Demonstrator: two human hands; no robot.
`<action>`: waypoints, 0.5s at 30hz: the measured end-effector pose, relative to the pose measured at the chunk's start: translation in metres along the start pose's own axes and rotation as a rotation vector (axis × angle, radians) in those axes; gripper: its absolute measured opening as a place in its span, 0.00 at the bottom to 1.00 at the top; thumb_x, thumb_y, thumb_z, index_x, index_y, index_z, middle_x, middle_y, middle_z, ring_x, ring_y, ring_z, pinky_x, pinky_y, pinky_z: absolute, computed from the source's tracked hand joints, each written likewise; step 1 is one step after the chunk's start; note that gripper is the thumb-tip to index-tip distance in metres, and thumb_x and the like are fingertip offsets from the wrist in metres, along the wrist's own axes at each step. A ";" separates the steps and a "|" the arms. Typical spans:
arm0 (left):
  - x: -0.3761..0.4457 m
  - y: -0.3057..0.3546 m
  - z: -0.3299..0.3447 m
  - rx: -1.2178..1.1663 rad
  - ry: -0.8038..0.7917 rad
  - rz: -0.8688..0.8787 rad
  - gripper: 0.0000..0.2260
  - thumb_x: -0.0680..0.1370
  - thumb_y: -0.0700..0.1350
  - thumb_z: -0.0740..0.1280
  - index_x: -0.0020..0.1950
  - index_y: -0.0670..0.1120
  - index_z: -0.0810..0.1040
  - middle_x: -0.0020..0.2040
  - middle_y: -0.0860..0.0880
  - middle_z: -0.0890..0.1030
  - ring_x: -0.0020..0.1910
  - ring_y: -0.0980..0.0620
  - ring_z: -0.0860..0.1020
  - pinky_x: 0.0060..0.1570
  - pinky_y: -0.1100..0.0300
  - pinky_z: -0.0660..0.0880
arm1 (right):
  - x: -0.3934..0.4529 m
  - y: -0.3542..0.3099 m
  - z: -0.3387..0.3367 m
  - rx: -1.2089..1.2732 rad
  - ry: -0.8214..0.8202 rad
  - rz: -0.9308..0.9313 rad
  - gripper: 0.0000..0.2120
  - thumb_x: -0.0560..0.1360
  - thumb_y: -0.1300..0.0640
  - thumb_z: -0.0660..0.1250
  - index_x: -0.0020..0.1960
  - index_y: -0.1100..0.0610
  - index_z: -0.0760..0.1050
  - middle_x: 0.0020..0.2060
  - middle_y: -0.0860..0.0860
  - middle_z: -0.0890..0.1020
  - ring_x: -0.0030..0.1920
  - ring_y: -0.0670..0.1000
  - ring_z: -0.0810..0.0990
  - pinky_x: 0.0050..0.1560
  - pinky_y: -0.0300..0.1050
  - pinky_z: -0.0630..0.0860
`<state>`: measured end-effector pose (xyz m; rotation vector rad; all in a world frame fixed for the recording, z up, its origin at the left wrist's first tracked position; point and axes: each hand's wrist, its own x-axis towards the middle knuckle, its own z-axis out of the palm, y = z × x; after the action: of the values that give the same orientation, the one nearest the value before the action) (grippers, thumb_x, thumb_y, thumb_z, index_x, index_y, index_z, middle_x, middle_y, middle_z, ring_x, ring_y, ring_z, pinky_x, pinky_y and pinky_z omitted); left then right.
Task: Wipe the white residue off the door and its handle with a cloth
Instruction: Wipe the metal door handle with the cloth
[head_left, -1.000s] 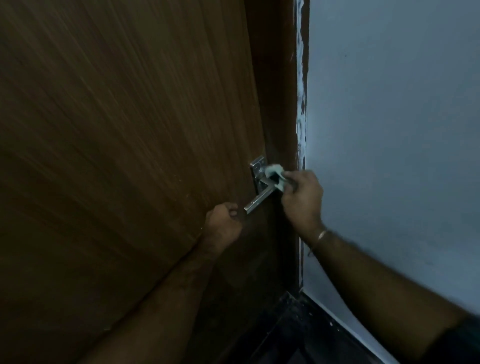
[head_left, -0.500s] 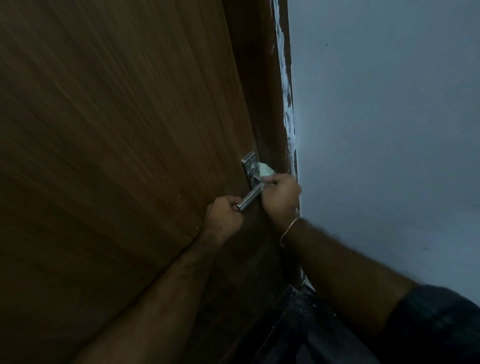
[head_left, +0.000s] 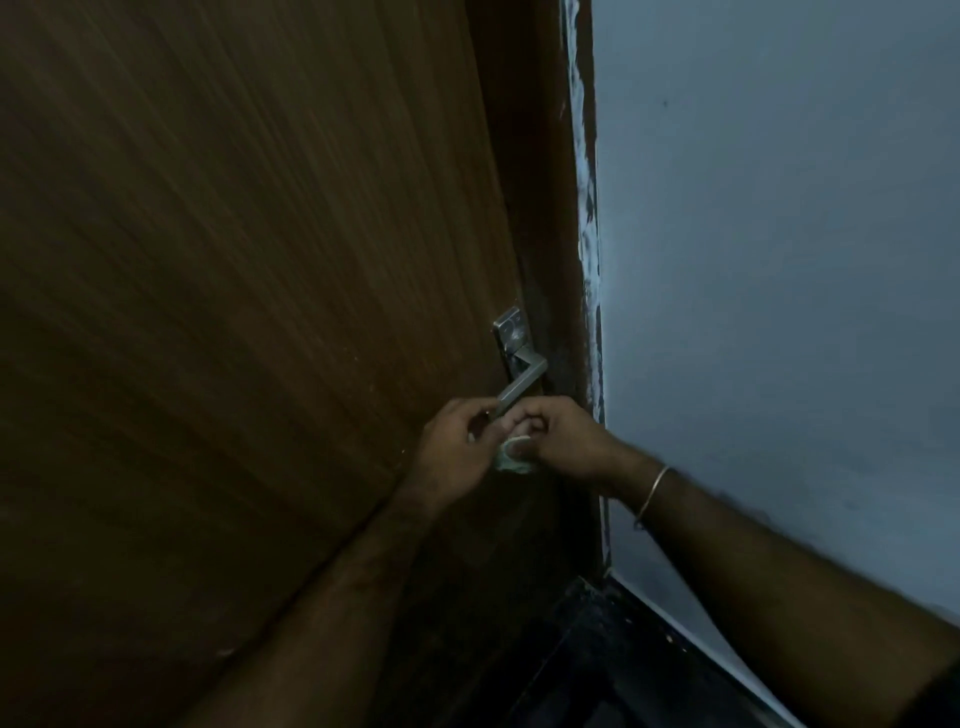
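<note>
A brown wooden door (head_left: 234, 312) fills the left of the view. Its silver lever handle (head_left: 522, 382) sticks out near the right edge, below a metal plate (head_left: 510, 330). My left hand (head_left: 454, 452) curls round the lever's free end. Close beside it, my right hand (head_left: 563, 441) holds a small pale cloth (head_left: 514, 456) bunched in its fingers, just under the lever's tip. The two hands touch. The cloth is mostly hidden between them.
A dark door frame (head_left: 550, 208) runs beside the door, with a streak of white residue (head_left: 587, 208) along its right edge. A pale blue wall (head_left: 779, 260) fills the right. The dark floor (head_left: 597, 665) shows at the bottom.
My right hand has slid the cloth down from the top of the lever to its free end, meeting my left hand. The plate and upper lever are now uncovered.
</note>
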<state>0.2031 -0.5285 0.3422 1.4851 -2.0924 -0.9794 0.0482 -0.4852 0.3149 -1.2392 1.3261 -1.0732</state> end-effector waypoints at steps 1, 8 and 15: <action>0.001 -0.001 -0.001 -0.005 -0.039 0.006 0.15 0.78 0.49 0.68 0.65 0.53 0.76 0.62 0.53 0.74 0.56 0.56 0.75 0.55 0.55 0.78 | 0.001 -0.005 -0.005 0.010 -0.016 0.004 0.08 0.73 0.67 0.69 0.50 0.58 0.79 0.46 0.53 0.83 0.48 0.51 0.83 0.51 0.47 0.81; 0.018 0.008 0.000 -0.049 0.137 -0.100 0.10 0.74 0.43 0.73 0.49 0.56 0.77 0.54 0.54 0.79 0.50 0.56 0.78 0.46 0.61 0.78 | 0.022 -0.020 -0.026 -0.231 0.496 -0.092 0.09 0.74 0.66 0.68 0.46 0.52 0.80 0.45 0.47 0.81 0.46 0.44 0.80 0.48 0.36 0.77; 0.017 0.003 -0.006 -0.013 0.240 -0.113 0.10 0.79 0.37 0.65 0.49 0.53 0.77 0.48 0.55 0.78 0.48 0.58 0.76 0.44 0.66 0.72 | 0.026 0.005 0.010 -0.781 0.367 -0.422 0.15 0.77 0.67 0.63 0.63 0.61 0.76 0.62 0.59 0.79 0.64 0.57 0.76 0.69 0.48 0.67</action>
<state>0.1992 -0.5455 0.3470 1.6417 -1.8477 -0.8066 0.0580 -0.5105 0.3066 -2.0330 1.9219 -1.1430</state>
